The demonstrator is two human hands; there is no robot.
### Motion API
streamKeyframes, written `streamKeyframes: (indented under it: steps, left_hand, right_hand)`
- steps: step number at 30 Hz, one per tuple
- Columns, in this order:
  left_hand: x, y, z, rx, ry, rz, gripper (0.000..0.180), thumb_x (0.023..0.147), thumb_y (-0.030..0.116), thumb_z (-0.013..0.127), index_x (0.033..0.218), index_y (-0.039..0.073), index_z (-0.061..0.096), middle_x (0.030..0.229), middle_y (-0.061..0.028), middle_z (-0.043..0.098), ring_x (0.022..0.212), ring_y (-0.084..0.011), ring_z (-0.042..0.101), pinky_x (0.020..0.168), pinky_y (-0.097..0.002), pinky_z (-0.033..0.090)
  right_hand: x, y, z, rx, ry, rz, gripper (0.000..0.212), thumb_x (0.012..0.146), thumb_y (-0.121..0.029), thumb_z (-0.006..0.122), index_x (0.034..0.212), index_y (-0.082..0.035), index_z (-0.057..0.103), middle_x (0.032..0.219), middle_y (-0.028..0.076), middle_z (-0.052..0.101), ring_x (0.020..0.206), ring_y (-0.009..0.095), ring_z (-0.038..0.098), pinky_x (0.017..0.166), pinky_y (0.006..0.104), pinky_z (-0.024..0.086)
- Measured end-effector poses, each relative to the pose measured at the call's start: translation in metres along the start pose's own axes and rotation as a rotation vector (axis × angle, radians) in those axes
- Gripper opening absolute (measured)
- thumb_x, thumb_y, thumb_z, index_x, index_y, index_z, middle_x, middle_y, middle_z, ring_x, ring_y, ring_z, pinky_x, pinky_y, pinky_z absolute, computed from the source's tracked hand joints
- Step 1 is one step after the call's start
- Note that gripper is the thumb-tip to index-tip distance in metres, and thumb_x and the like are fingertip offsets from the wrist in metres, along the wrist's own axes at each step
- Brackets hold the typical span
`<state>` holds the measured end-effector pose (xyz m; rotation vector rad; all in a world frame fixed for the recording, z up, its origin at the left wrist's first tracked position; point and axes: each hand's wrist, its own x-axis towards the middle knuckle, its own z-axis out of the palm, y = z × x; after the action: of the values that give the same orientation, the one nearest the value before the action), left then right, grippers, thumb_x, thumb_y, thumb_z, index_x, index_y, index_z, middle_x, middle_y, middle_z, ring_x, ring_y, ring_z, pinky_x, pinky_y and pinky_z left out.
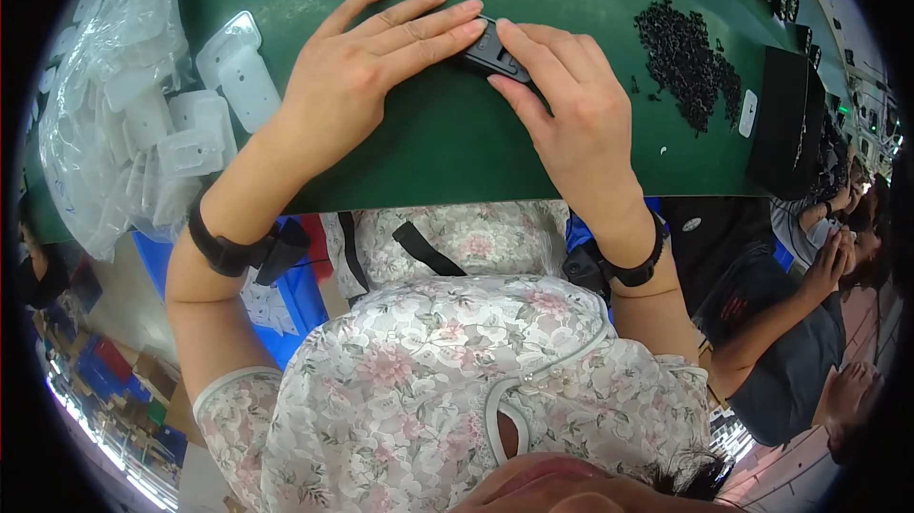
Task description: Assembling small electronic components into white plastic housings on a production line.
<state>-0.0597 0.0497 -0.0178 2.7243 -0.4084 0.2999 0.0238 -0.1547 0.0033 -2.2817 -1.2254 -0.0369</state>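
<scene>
A small dark, oblong plastic casing (495,56) lies on the green table in front of me, partly covered by my fingers. My right hand (583,99) grips it at its right end, the thumb on the near side and the fingers on the far side. My left hand (352,64) reaches in from the left with its fingers stretched out and spread. Two of its fingertips touch the casing's far left end, while the thumb is out of sight beneath the hand. What lies under the right fingertips is hidden.
Left on the green table (428,156) is a clear plastic bag (124,85) of translucent white pieces, with loose white covers (249,85) beside it. A pile of small black parts (687,61) and a black box (785,123) are at right. Another person (781,351) sits nearby.
</scene>
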Motion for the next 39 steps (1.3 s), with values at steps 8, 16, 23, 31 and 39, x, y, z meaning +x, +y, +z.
streamKeyframes:
  steps: [8, 16, 23, 31, 39]
  left_hand:
    - [0.005, 0.002, 0.005, -0.019, 0.003, -0.053, 0.06, 0.077, -0.007, 0.049, 0.131, 0.018, 0.058, 0.139, 0.0034, 0.055, 0.129, -0.019, 0.05, 0.109, -0.0436, 0.035]
    - [-0.009, 0.005, 0.009, -0.003, 0.005, -0.052, 0.059, 0.08, -0.003, 0.052, 0.134, 0.018, 0.055, 0.141, 0.0032, 0.053, 0.129, -0.0192, 0.05, 0.109, -0.0434, 0.035]
    - [-0.011, 0.012, 0.013, 0.148, 0.029, 0.017, 0.05, 0.083, 0.01, 0.054, 0.133, 0.011, 0.055, 0.138, -0.003, 0.055, 0.125, -0.0212, 0.053, 0.106, -0.0429, 0.038]
    - [0.021, 0.021, 0.037, -0.068, 0.257, -0.256, 0.036, 0.079, 0.016, 0.071, 0.111, 0.001, 0.063, 0.104, -0.0123, 0.068, 0.091, -0.0245, 0.065, 0.08, -0.0349, 0.051]
    - [0.077, 0.026, 0.042, -0.988, 0.283, -0.659, 0.043, 0.086, 0.027, 0.072, 0.114, -0.004, 0.061, 0.096, -0.0127, 0.07, 0.081, -0.0205, 0.068, 0.07, -0.0313, 0.054]
  right_hand:
    - [0.0, 0.012, 0.001, 0.02, 0.066, -0.072, 0.038, 0.074, -0.006, 0.075, 0.111, -0.004, 0.066, 0.103, 0.009, 0.068, 0.091, 0.026, 0.063, 0.077, 0.0339, 0.051]
    - [-0.006, -0.002, 0.009, -0.028, 0.06, -0.037, 0.039, 0.075, -0.006, 0.075, 0.113, -0.005, 0.066, 0.103, 0.009, 0.067, 0.091, 0.027, 0.063, 0.078, 0.034, 0.051]
    - [0.0, 0.012, 0.006, 0.021, -0.012, -0.083, 0.043, 0.074, -0.008, 0.076, 0.115, -0.007, 0.066, 0.102, 0.009, 0.067, 0.09, 0.027, 0.062, 0.077, 0.0334, 0.052]
    - [0.019, 0.045, -0.001, 0.832, -0.071, 0.299, 0.045, 0.08, -0.01, 0.077, 0.121, -0.003, 0.06, 0.108, 0.009, 0.065, 0.1, 0.016, 0.061, 0.087, 0.0286, 0.05]
    - [0.068, 0.059, -0.015, 0.941, 0.085, 0.255, 0.045, 0.084, 0.0, 0.07, 0.127, -0.004, 0.059, 0.106, 0.005, 0.063, 0.096, 0.012, 0.06, 0.086, 0.0257, 0.05]
